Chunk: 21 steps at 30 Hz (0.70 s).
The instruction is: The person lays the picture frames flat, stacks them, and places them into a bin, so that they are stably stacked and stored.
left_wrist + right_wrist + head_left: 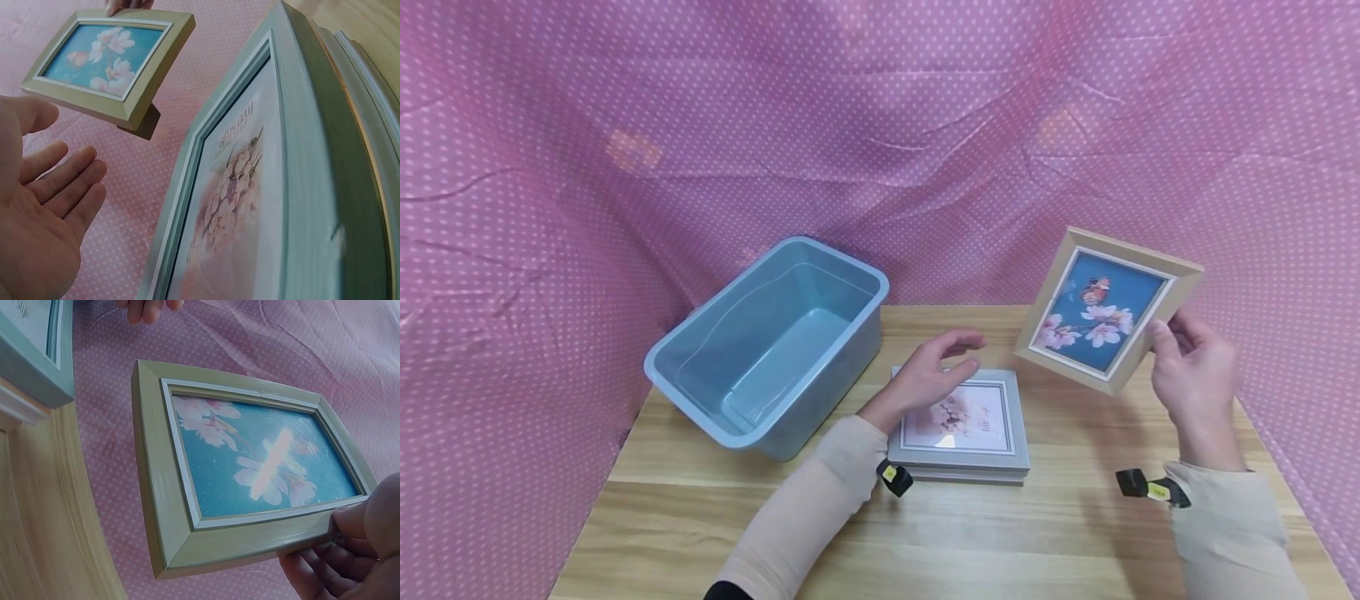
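My right hand [1197, 371] grips the right edge of a light-wood picture frame [1051, 354], thumb on the front and fingers behind. The frame is tilted, raised off the table, and shows blossoms and a butterfly on blue. In the left wrist view, part of a stand juts from behind this picture frame [164, 62]. My left hand [931, 373] hovers above a stack of picture frames, fingers extended and holding nothing. The top one is a grey-green picture frame [958, 458] with a pink flower print, partly hidden by that hand. More frame edges [362, 100] show beneath it.
A blue-grey plastic bin [842, 367] stands to the left of the stack on the wood-grain table [700, 500]. Pink polka-dot cloth [925, 125] hangs at the back and along both sides.
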Motion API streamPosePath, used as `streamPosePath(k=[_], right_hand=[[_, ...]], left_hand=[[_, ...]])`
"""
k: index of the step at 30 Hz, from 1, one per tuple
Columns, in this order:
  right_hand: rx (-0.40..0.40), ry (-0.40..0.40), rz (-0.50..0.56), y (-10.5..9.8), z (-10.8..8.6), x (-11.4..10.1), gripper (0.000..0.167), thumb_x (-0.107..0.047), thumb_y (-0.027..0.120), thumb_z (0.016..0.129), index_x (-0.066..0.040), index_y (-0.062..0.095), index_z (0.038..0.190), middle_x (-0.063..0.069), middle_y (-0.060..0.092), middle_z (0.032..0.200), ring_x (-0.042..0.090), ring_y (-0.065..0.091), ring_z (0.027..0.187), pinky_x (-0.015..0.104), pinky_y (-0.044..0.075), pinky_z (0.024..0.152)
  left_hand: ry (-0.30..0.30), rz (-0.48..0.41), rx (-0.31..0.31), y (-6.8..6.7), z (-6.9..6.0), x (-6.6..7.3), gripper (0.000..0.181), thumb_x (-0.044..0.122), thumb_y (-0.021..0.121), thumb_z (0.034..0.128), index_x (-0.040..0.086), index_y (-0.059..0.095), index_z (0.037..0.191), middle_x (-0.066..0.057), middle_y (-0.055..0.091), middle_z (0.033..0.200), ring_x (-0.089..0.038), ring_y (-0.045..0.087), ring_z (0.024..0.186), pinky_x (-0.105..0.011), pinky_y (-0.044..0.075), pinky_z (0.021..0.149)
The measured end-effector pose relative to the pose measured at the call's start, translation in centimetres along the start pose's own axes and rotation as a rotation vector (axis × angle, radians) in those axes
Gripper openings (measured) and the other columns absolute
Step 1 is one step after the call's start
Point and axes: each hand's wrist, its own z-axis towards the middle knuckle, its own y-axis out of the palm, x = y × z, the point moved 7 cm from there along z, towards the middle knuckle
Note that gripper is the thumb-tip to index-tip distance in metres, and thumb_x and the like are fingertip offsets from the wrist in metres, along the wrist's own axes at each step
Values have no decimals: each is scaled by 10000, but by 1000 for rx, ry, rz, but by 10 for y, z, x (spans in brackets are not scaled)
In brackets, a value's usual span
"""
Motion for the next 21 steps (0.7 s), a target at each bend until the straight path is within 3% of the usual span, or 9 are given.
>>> streamPosePath(k=[2, 5, 8, 10, 13, 16, 18, 21], right_hand=[[8, -26, 13, 1, -1, -3, 402, -157, 590, 1094, -21, 643, 1469, 242, 743, 1285, -182, 580, 856, -3, 526, 810], [12, -67, 51, 2, -4, -8, 379, -113, 611, 1078, 17, 665, 1430, -31, 778, 1013, -192, 591, 825, -12, 520, 783], [5, -105, 87, 3, -9, -13, 358, -72, 615, 1067, 51, 680, 1396, -328, 589, 870, -184, 606, 817, -12, 521, 776], [-3, -123, 106, 5, -12, -15, 350, -55, 610, 1064, 68, 682, 1383, -365, 564, 862, -176, 614, 830, -7, 527, 788], [-8, -126, 124, 7, -16, -18, 338, -41, 618, 1059, 72, 689, 1369, -286, 613, 916, -166, 626, 853, 5, 539, 815], [-22, -117, 120, 9, -19, -19, 354, -51, 618, 1065, 52, 677, 1398, 12, 768, 1067, -166, 624, 873, 11, 543, 829], [-35, -110, 115, 10, -20, -19, 371, -62, 610, 1073, 39, 658, 1427, 199, 767, 1206, -172, 617, 883, 9, 539, 835], [-46, -114, 108, 12, -23, -21, 377, -63, 599, 1080, 43, 648, 1438, 320, 711, 1319, -180, 606, 890, 4, 535, 836]], left_hand=[[2, 3, 1, 0, 1, 0, 491, 240, 620, 1090, 103, 541, 1555, -64, 640, 1539, -291, 545, 1494, -511, 424, 1282], [22, 0, 4, 0, 2, 2, 479, 225, 627, 1086, 95, 554, 1541, -80, 646, 1532, -287, 562, 1479, -471, 433, 1280], [44, -7, 5, 0, 4, 3, 463, 196, 628, 1086, 71, 562, 1527, -109, 648, 1525, -293, 575, 1467, -419, 439, 1276], [40, -9, 5, 1, 5, 4, 461, 196, 628, 1089, 69, 562, 1526, -110, 646, 1528, -293, 576, 1466, -404, 440, 1275], [8, -3, 6, 1, 6, 2, 470, 239, 627, 1096, 99, 557, 1539, -84, 638, 1542, -284, 565, 1477, -422, 440, 1275], [-27, 3, 10, 1, 7, 1, 489, 313, 632, 1098, 141, 555, 1550, -50, 631, 1554, -273, 556, 1487, -445, 440, 1275], [-40, 8, 14, 1, 8, 1, 501, 351, 637, 1094, 163, 556, 1551, -30, 631, 1556, -262, 555, 1490, -448, 441, 1273], [-41, 6, 16, 0, 9, 2, 508, 362, 644, 1090, 163, 559, 1550, -26, 636, 1551, -261, 558, 1487, -445, 445, 1270]])
